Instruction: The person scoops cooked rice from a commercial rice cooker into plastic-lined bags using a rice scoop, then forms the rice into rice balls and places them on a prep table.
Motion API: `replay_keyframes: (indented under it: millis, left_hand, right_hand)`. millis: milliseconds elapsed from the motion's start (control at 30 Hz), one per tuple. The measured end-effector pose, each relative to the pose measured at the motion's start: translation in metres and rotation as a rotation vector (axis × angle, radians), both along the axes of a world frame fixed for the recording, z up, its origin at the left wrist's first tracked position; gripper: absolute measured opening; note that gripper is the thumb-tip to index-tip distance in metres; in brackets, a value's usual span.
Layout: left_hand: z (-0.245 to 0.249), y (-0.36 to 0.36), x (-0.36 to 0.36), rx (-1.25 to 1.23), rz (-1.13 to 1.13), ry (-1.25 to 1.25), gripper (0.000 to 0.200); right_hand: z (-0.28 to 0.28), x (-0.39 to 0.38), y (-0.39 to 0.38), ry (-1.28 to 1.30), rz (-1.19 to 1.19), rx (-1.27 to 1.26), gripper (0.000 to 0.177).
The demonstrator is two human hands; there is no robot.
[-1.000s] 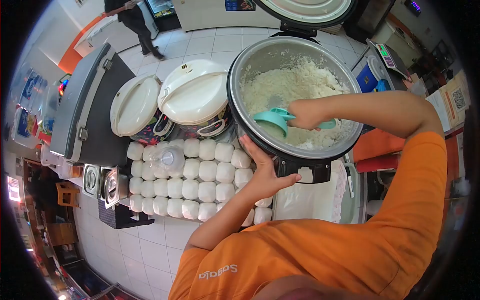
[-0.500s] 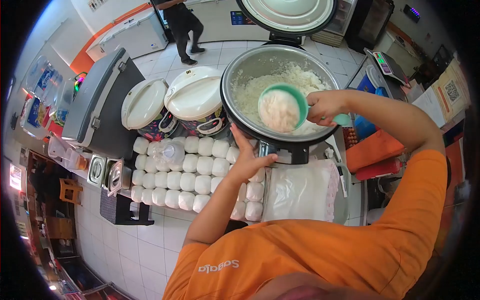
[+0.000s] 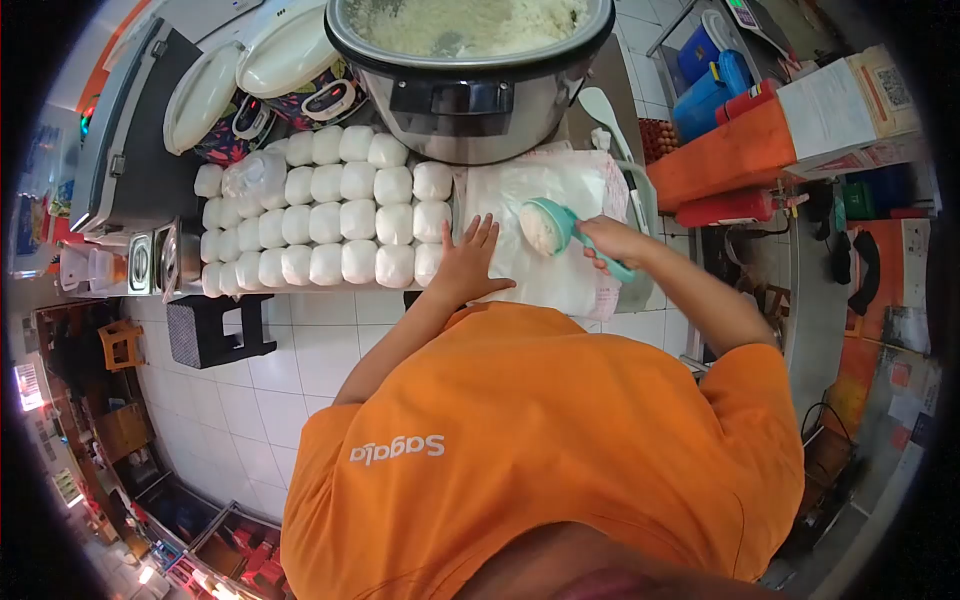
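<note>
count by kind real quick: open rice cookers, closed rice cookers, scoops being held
open steel rice cooker: 1
closed white-lid rice cookers: 2
teal scoop with rice in it, held in the right hand: 1
total: 4

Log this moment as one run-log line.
left hand flat on plastic sheet | right hand holding teal scoop with rice over the sheet | rice cooker open behind
</note>
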State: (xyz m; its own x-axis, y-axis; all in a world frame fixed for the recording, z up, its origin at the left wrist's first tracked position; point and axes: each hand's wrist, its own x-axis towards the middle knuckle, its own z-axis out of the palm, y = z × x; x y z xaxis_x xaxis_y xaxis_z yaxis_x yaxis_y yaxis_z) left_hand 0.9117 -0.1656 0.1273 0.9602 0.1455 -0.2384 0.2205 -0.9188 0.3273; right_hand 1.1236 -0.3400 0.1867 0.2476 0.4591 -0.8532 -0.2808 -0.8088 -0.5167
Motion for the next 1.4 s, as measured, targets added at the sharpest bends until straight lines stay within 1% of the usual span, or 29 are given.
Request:
replay_keyframes:
  millis: [33, 100, 133, 167, 233, 267, 333, 367, 433, 467, 533, 567, 633, 667, 733, 767, 800, 833, 867, 933, 967, 1033, 1100, 1167, 1233, 1267, 1333, 1367, 1400]
  left_hand:
    - [-0.004, -0.004, -0.001, 0.001, -0.001, 0.006, 0.110]
    - [-0.010, -0.007, -0.001, 0.035, 0.046, 0.035, 0.118]
    - [-0.012, -0.009, -0.002, 0.037, 0.051, 0.035, 0.118]
    - [-0.014, -0.010, -0.003, 0.011, 0.077, 0.022, 0.121]
    - [-0.015, -0.009, -0.003, -0.011, 0.100, 0.003, 0.125]
    - [-0.016, -0.010, -0.003, -0.016, 0.109, 0.010, 0.126]
    - [-0.017, -0.011, -0.001, -0.027, 0.124, 0.009, 0.128]
    - [-0.019, -0.011, -0.001, -0.019, 0.126, 0.006, 0.128]
    - [-0.018, -0.014, -0.005, -0.007, 0.114, 0.012, 0.129]
    - [-0.016, -0.014, -0.004, -0.010, 0.117, 0.025, 0.129]
    - [-0.014, -0.014, -0.001, -0.009, 0.115, 0.032, 0.128]
    - [-0.013, -0.014, -0.002, 0.008, 0.112, 0.041, 0.127]
    - [-0.016, -0.016, -0.004, 0.028, 0.106, 0.049, 0.125]
    - [-0.019, -0.017, -0.006, 0.037, 0.097, 0.029, 0.121]
    - [-0.020, -0.020, -0.009, 0.045, 0.091, 0.010, 0.117]
    - [-0.020, -0.022, -0.011, 0.075, 0.077, 0.014, 0.112]
    - [-0.019, -0.023, -0.013, 0.104, 0.063, 0.019, 0.107]
    - [-0.020, -0.023, -0.016, 0.105, 0.062, 0.028, 0.107]
    - [-0.022, -0.024, -0.019, 0.081, 0.053, 0.009, 0.105]
    - [-0.024, -0.024, -0.024, 0.056, 0.039, -0.010, 0.102]
    - [-0.025, -0.024, -0.025, 0.058, 0.046, -0.014, 0.102]
    - [-0.027, -0.027, -0.021, 0.046, 0.017, -0.027, 0.101]
    - [-0.025, -0.029, -0.024, 0.062, 0.050, -0.034, 0.101]
    - [-0.017, -0.029, -0.024, 0.059, 0.036, -0.015, 0.100]
    - [-0.013, -0.028, -0.028, 0.047, -0.038, -0.009, 0.098]
    - [-0.011, -0.025, -0.029, 0.046, -0.037, -0.003, 0.098]
    - [-0.009, -0.018, -0.032, -0.069, -0.095, -0.110, 0.071]
    - [-0.013, -0.014, -0.033, -0.068, -0.081, -0.099, 0.071]
    - [-0.020, -0.009, -0.033, -0.143, -0.060, -0.145, 0.055]
  right_hand:
    - [-0.022, -0.008, -0.005, 0.006, -0.001, 0.001, 0.031]
    - [-0.052, -0.022, -0.010, -0.975, 0.323, 0.456, 0.042]
    - [-0.014, -0.041, -0.002, -0.932, 0.369, 0.214, 0.049]
    - [-0.022, -0.054, -0.004, -0.935, 0.370, 0.219, 0.049]
    - [-0.052, -0.072, -0.011, -1.127, 0.539, 0.110, 0.051]
    - [-0.061, -0.076, -0.013, -1.132, 0.537, 0.110, 0.051]
    - [-0.070, -0.077, -0.018, -1.155, 0.384, 0.243, 0.048]
    - [-0.073, -0.073, -0.023, -1.155, 0.390, 0.241, 0.048]
    - [-0.074, -0.066, -0.030, -1.130, 0.331, 0.370, 0.055]
    - [-0.077, -0.060, -0.036, -1.134, 0.319, 0.370, 0.055]
    - [-0.085, -0.042, -0.054, -1.305, -0.038, 0.571, 0.058]
    - [-0.088, -0.030, -0.065, -1.311, -0.043, 0.571, 0.058]
    - [-0.087, -0.014, -0.080, -1.236, -0.242, 0.350, 0.058]
    - [-0.091, -0.014, -0.084, -1.236, -0.248, 0.348, 0.058]
    - [-0.078, -0.023, -0.083, -1.735, -0.009, 0.229, 0.051]
    - [-0.071, -0.033, -0.082, -1.731, -0.009, 0.230, 0.051]
    - [-0.063, -0.047, -0.078, -1.588, 0.077, 0.364, 0.043]
    - [-0.060, -0.058, -0.075, -1.437, 0.157, 0.490, 0.036]
    - [-0.067, -0.065, -0.072, -1.429, 0.153, 0.488, 0.036]
    - [-0.086, -0.074, -0.068, -1.076, 0.364, 0.544, 0.024]
    - [-0.094, -0.076, -0.068, -1.082, 0.349, 0.529, 0.024]
    - [-0.102, -0.077, -0.069, -1.185, 0.269, 0.624, 0.018]
    - [-0.104, -0.075, -0.072, -1.192, 0.262, 0.607, 0.014]
    - [-0.105, -0.072, -0.071, -1.148, 0.269, 0.610, 0.015]
    - [-0.107, -0.065, -0.068, -1.121, 0.276, 0.618, 0.016]
    - [-0.109, -0.063, -0.067, -1.058, 0.268, 0.591, 0.017]
    - [-0.111, -0.056, -0.062, -0.980, 0.269, 0.571, 0.018]
    - [-0.111, -0.050, -0.059, -0.819, 0.198, 0.491, 0.018]
    - [-0.109, -0.047, -0.057, -0.659, 0.132, 0.410, 0.018]
